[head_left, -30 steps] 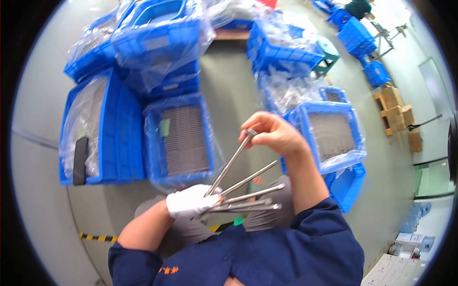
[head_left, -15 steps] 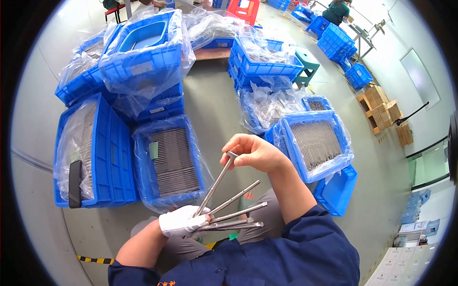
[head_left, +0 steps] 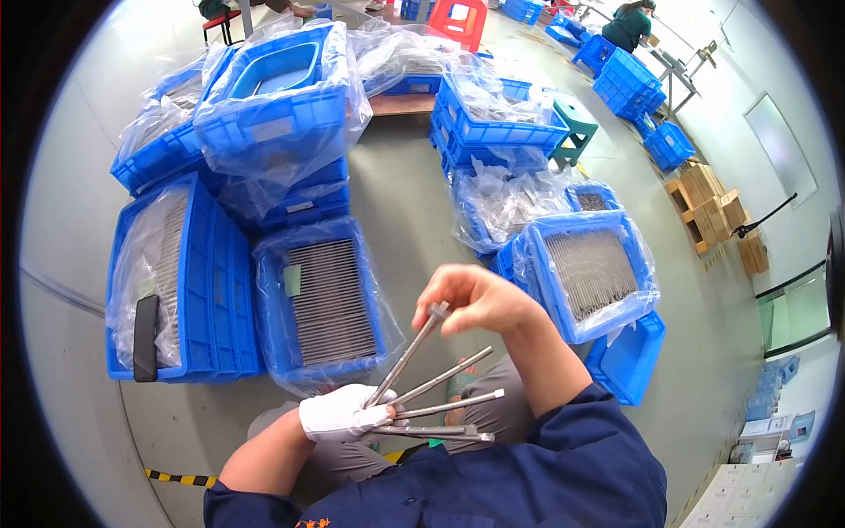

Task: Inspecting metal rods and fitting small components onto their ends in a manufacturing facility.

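Observation:
My left hand (head_left: 339,414), in a white glove, is closed around the lower ends of several slim metal rods (head_left: 449,406) that fan out to the right over my lap. Each rod has a small, thicker head at its far end. My bare right hand (head_left: 480,297) pinches the topmost rod (head_left: 407,354) near its head, and the rod's lower end stays in the glove. Beyond my hands stands a blue crate (head_left: 385,327) lined with clear plastic, with rows of similar rods (head_left: 330,304) and a green slip inside. My fingers partly hide the rod ends.
To the right, another lined blue crate (head_left: 526,264) holds rods, beside an empty blue bin (head_left: 635,374). Stacked blue crates (head_left: 220,304) rise at left, with a black phone (head_left: 145,339) on the nearest rim. A green stool (head_left: 574,123) and wooden pallets (head_left: 704,207) stand farther off.
The whole view has shifted slightly, with the scene sliding right and down. Both hands keep their holds; my right fingers have curled down a little more around the top rod's head.

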Motion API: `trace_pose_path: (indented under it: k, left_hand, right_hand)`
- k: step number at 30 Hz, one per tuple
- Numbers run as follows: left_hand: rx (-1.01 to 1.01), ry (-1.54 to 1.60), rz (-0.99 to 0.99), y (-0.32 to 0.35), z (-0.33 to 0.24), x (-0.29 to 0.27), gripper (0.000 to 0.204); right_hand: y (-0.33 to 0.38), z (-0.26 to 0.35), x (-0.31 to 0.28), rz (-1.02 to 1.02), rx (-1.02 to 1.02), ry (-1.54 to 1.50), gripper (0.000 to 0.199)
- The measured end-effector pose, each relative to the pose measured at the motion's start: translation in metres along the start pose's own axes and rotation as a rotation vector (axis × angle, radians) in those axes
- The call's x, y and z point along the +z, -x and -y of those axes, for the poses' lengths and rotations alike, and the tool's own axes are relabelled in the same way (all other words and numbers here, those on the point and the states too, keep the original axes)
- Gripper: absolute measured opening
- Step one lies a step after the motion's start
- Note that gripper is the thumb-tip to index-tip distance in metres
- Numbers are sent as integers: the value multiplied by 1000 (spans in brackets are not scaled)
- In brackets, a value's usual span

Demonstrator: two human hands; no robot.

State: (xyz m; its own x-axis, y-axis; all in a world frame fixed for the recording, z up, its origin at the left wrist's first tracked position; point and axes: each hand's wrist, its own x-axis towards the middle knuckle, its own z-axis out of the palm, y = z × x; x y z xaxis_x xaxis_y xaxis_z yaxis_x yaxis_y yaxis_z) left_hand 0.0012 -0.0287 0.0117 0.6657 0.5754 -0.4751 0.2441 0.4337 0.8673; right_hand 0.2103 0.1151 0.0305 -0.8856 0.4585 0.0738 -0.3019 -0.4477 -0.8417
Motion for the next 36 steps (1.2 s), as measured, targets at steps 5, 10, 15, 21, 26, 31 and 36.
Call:
trace_pose_path:
  k: [5, 10, 15, 21, 26, 31, 36]
  left_hand:
    - [-42, 85, -16, 0, 1, 1, 46]
    - [130, 22, -40, 1, -1, 3, 38]
    - [-23, 188, -48, 3, -10, 2, 38]
    - [1, -13, -52, 0, 2, 4, 37]
    - [272, 606, 24, -2, 6, -6, 45]
    - [237, 1084, -256, -12, 9, -20, 22]
    - [-115, 668, -487, -26, 21, -22, 14]
  right_hand:
    - [-5, -11, 28, 64, 220, 182, 32]
    - [-3, -8, 9, 40, 114, 27, 32]
    - [-11, -30, 28, -19, 229, -41, 32]
    - [5, 13, -45, -278, -248, -154, 28]
    - [0, -6, -57, -576, -90, -319, 8]
    - [-26, -56, -22, -492, 128, 334, 21]
    - [-28, -91, 23, -223, -357, 1720, 45]
